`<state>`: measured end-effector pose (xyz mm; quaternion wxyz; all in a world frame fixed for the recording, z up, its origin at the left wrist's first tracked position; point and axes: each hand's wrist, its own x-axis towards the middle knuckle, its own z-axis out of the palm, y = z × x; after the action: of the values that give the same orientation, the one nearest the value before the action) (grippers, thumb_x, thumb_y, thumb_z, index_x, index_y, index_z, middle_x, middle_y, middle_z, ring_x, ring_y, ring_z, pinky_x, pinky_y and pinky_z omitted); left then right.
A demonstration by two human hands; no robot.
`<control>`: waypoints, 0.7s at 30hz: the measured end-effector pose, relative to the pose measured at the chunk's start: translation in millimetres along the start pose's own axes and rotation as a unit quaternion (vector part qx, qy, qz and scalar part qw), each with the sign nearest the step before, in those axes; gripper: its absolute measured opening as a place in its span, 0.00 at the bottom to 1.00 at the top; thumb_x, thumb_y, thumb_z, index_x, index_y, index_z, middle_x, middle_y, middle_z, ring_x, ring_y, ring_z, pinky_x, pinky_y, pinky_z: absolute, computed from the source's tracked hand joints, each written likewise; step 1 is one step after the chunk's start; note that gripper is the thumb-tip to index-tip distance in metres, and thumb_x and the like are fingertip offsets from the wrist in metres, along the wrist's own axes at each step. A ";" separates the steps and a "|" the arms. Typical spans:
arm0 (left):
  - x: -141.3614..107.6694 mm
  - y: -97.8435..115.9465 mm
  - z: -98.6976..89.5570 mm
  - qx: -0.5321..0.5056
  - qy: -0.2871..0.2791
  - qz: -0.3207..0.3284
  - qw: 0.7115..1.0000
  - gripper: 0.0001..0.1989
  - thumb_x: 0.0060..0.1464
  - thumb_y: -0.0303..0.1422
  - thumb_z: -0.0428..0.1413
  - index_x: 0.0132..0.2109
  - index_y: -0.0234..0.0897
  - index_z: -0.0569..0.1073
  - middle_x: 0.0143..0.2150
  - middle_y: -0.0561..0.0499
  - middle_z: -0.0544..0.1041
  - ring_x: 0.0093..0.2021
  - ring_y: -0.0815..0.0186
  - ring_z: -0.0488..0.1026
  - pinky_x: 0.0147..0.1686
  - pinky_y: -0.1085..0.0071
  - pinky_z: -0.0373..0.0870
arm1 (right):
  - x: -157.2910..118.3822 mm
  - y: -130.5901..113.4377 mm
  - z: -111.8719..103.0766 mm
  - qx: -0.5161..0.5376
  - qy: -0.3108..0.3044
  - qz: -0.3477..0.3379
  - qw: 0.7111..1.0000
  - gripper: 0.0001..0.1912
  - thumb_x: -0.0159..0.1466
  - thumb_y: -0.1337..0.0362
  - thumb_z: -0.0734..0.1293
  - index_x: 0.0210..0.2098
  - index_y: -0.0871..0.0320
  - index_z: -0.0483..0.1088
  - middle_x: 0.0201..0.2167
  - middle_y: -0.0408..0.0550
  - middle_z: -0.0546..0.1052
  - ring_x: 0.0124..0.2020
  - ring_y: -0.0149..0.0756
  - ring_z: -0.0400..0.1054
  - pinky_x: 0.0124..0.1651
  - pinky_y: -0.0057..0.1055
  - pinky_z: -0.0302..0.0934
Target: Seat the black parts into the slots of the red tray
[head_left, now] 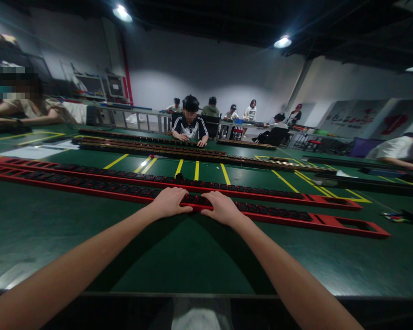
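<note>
A long red frame [278, 220] lies across the green table in front of me, with a row of black square pieces [265, 210] set along it. My left hand [170, 201] grips its near edge around the middle, fingers over the top and thumb along the front side. Just to the right, my right hand [222, 207] holds the same frame in a mirrored grip, a small gap between the two thumbs. Parallel behind it lies a second red frame [316, 200], also filled with black pieces. One small dark piece [179, 176] stands up from that rear frame.
Long brownish strips [151, 148] lie farther back on the green table [206, 256], which has yellow tape lines. White paper [30, 152] is at left; dark rails [371, 184] and cables [395, 217] are at right. A co-worker [191, 123] sits opposite, others at both sides.
</note>
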<state>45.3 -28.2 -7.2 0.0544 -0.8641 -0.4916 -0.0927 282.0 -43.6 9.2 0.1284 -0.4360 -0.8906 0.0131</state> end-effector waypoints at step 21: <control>-1.1 1.0 -1.6 -0.003 -0.002 0.000 1.000 0.31 0.57 0.57 0.53 0.53 0.35 0.73 0.51 0.40 0.79 0.50 0.50 0.76 0.48 0.59 0.69 | 0.5 2.5 2.5 0.000 -0.001 0.000 1.000 0.31 0.62 0.54 0.72 0.61 0.59 0.67 0.56 0.58 0.74 0.57 0.48 0.67 0.59 0.42 0.62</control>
<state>45.5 -30.0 -6.0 0.0507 -0.8647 -0.4911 -0.0924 283.0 -41.4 6.5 0.1279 -0.4356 -0.8909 0.0137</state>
